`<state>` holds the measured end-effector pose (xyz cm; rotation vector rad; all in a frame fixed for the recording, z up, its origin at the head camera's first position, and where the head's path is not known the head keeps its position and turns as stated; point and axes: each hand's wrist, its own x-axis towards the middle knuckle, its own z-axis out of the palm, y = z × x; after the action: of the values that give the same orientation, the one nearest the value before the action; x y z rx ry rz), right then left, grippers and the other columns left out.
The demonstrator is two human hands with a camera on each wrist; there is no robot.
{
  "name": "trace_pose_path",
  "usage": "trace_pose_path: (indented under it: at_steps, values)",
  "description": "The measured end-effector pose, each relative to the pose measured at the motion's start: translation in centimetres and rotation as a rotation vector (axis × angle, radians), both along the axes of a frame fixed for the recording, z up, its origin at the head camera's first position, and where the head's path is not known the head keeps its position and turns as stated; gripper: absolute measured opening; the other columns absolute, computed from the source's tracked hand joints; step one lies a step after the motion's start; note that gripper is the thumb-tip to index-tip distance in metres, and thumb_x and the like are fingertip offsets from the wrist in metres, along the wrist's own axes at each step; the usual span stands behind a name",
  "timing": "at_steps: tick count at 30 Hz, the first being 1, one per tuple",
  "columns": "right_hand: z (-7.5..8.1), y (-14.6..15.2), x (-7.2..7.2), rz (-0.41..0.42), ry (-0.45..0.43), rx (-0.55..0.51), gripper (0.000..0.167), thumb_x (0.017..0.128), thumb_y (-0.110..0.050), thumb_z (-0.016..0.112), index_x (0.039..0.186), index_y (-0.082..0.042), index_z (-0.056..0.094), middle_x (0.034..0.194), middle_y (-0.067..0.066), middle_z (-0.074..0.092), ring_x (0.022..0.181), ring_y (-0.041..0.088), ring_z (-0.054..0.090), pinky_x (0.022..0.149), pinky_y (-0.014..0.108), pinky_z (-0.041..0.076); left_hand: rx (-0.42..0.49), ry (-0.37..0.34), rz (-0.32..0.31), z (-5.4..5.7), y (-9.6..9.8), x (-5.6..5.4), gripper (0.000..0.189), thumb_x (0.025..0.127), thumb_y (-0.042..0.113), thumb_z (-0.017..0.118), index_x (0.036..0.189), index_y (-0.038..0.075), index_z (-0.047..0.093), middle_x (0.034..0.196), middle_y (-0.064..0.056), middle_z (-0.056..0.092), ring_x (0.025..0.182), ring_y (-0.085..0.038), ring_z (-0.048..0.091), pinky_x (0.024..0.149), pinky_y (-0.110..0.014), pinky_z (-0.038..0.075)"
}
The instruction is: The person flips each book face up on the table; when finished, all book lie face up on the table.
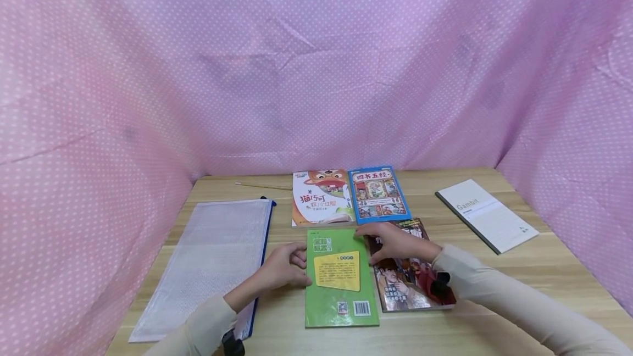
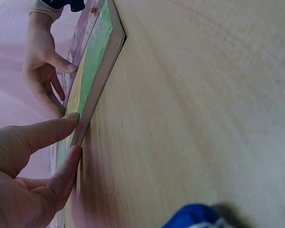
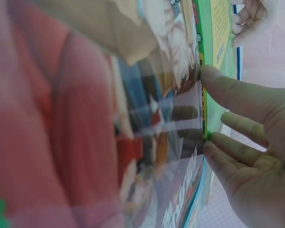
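A green book [image 1: 341, 309] with a yellow text panel and a barcode lies flat near the table's front. Along its left side, my left hand [image 1: 281, 269] touches the page edge with the thumb and a fingertip, as the left wrist view shows. My right hand [image 1: 398, 243] reaches over a dark comic-style book [image 1: 403, 284] and touches the green book's spine near the top. In the right wrist view, the thumb and fingers [image 3: 237, 97] rest against that spine, spread apart and fairly straight. The comic-style book lies close beside the green one, partly covered by the right hand.
Behind are a white picture book [image 1: 316, 202] and a blue-bordered book [image 1: 379, 194], side by side. A mesh zip pouch [image 1: 203, 262] lies at left, a thin stick [image 1: 264, 185] at the back. A pale notebook [image 1: 487, 216] lies at right. Pink dotted cloth [image 1: 316, 70] surrounds the table.
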<state>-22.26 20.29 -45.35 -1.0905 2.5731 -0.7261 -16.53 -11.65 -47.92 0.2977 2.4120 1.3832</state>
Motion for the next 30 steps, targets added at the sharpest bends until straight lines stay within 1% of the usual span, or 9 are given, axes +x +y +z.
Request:
trace_pose_path:
  at_steps: [5, 13, 17, 20, 25, 27, 30]
  values:
    - [-0.1, -0.2, -0.2, 0.000, 0.004, 0.004, 0.061, 0.077, -0.013, 0.088, 0.133, -0.001, 0.064, 0.143, 0.020, 0.059, 0.134, 0.042, 0.053, 0.112, 0.056, 0.046, -0.001, 0.002, 0.002, 0.1, 0.1, 0.0, 0.089, 0.067, 0.000, 0.092, 0.144, -0.008, 0.049, 0.105, -0.008, 0.063, 0.092, -0.016, 0.063, 0.079, -0.022, 0.058]
    - [-0.1, -0.8, -0.4, -0.016, 0.007, 0.013, 0.059, 0.079, -0.012, 0.088, 0.132, 0.000, 0.065, 0.142, 0.020, 0.059, 0.129, 0.039, 0.056, 0.106, 0.054, 0.052, 0.000, 0.000, 0.013, 0.0, -0.1, -0.2, 0.089, 0.066, 0.000, 0.092, 0.144, -0.008, 0.049, 0.106, -0.009, 0.062, 0.093, -0.016, 0.062, 0.079, -0.021, 0.058]
    - [0.0, -1.1, -0.5, -0.032, -0.007, 0.015, 0.060, 0.079, -0.011, 0.087, 0.133, 0.000, 0.064, 0.144, 0.021, 0.058, 0.129, 0.039, 0.057, 0.105, 0.054, 0.052, -0.003, -0.004, 0.019, 0.1, -0.2, -0.3, 0.089, 0.066, 0.000, 0.091, 0.144, -0.008, 0.049, 0.107, -0.009, 0.062, 0.094, -0.017, 0.061, 0.080, -0.022, 0.058]
    - [0.0, -1.1, -0.6, -0.037, -0.006, 0.018, 0.060, 0.078, -0.012, 0.088, 0.132, 0.000, 0.064, 0.145, 0.022, 0.057, 0.132, 0.041, 0.054, 0.106, 0.055, 0.051, -0.003, -0.009, 0.021, 0.3, -0.2, -0.3, 0.089, 0.066, 0.000, 0.091, 0.144, -0.008, 0.048, 0.108, -0.009, 0.061, 0.095, -0.017, 0.061, 0.081, -0.023, 0.058]
    - [-0.1, -1.0, -0.6, -0.046, 0.002, 0.016, 0.062, 0.078, -0.013, 0.088, 0.133, 0.000, 0.064, 0.145, 0.022, 0.057, 0.133, 0.041, 0.054, 0.107, 0.055, 0.051, 0.000, -0.017, -0.003, 0.5, -0.4, -0.4, 0.091, 0.067, 0.000, 0.091, 0.145, -0.009, 0.047, 0.108, -0.009, 0.062, 0.096, -0.016, 0.062, 0.081, -0.024, 0.059]
    - [-0.1, -1.0, -0.6, -0.048, 0.001, 0.011, 0.063, 0.078, -0.013, 0.088, 0.134, 0.001, 0.063, 0.144, 0.021, 0.058, 0.130, 0.039, 0.056, 0.106, 0.054, 0.052, -0.004, -0.026, -0.015, 0.6, -0.5, -0.4, 0.091, 0.067, 0.000, 0.091, 0.146, -0.007, 0.046, 0.108, -0.009, 0.062, 0.096, -0.017, 0.062, 0.082, -0.024, 0.059]
    - [0.0, -1.0, -0.6, -0.046, 0.005, 0.003, 0.065, 0.077, -0.013, 0.089, 0.134, 0.001, 0.062, 0.138, 0.018, 0.062, 0.123, 0.034, 0.060, 0.101, 0.050, 0.054, -0.007, -0.035, -0.030, 0.8, -0.7, -0.3, 0.089, 0.067, 0.000, 0.091, 0.145, -0.005, 0.048, 0.108, -0.008, 0.063, 0.095, -0.017, 0.063, 0.082, -0.025, 0.060]
